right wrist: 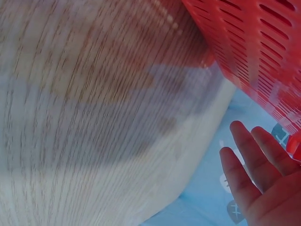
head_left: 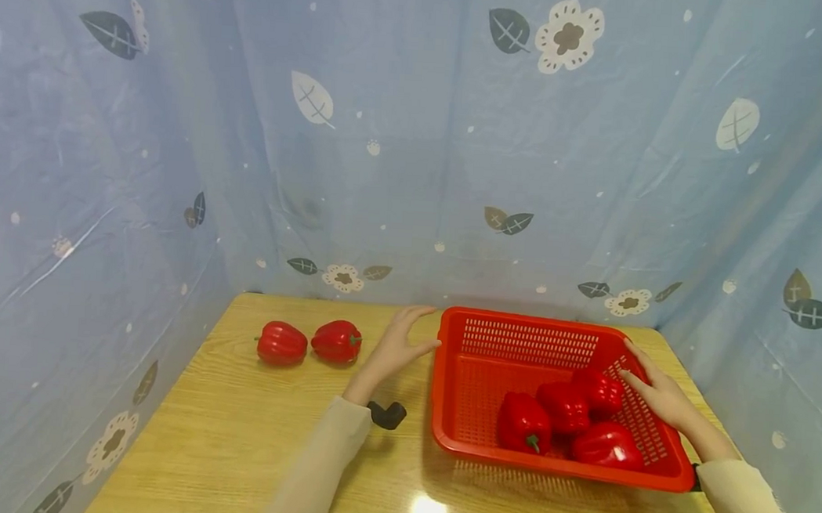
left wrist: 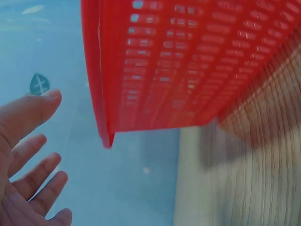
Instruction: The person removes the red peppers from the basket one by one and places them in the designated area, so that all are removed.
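A red plastic basket (head_left: 477, 382) with slotted walls stands on the right half of the table. Several red bell peppers (head_left: 524, 422) lie together in its right front part. At the basket's left rim is my left hand (head_left: 393, 351), thumb and fingers spread; the left wrist view shows the fingers (left wrist: 40, 181) apart from the red wall. My right hand (head_left: 665, 396) is at the right rim, thumb over the inside. In the right wrist view its fingers (right wrist: 256, 162) stretch out straight beside the outer wall; whether the thumb touches the rim I cannot tell.
Two more red bell peppers, one (head_left: 282, 343) left of the other (head_left: 336, 341), lie on the back left of the wooden table (head_left: 230, 434). Blue patterned curtains (head_left: 402, 170) hang close behind the table and along both sides.
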Demonstrator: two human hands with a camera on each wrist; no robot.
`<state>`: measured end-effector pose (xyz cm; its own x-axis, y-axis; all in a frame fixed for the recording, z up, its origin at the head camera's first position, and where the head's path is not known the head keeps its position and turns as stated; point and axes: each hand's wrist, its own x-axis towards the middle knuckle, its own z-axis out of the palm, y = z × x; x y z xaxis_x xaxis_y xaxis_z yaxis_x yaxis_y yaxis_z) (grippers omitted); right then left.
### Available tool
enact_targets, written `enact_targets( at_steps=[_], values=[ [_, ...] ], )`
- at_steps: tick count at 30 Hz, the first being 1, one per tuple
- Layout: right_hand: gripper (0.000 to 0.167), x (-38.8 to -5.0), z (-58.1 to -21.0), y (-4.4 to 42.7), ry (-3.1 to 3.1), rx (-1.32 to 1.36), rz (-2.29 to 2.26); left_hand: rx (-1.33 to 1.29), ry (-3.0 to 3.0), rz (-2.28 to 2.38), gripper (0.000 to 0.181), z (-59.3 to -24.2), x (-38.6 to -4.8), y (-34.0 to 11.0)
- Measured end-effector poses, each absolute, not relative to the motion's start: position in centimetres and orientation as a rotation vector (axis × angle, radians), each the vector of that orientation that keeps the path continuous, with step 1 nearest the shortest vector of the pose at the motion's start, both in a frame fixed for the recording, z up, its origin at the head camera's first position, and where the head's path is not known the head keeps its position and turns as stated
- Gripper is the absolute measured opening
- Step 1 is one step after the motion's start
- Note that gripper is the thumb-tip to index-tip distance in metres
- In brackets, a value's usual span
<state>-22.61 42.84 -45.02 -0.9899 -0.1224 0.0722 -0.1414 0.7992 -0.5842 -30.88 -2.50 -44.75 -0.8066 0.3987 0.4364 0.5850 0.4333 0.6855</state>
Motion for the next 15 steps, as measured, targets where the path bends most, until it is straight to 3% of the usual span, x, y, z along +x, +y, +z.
enact_targets(
  at_steps=[15],
  values=[
    [0.061,-22.5,-45.1,42.8,-2.893,0.298,0.913,-1.006,-2.471,-1.293,0.057,-44.4,-30.1,1.2]
  ],
)
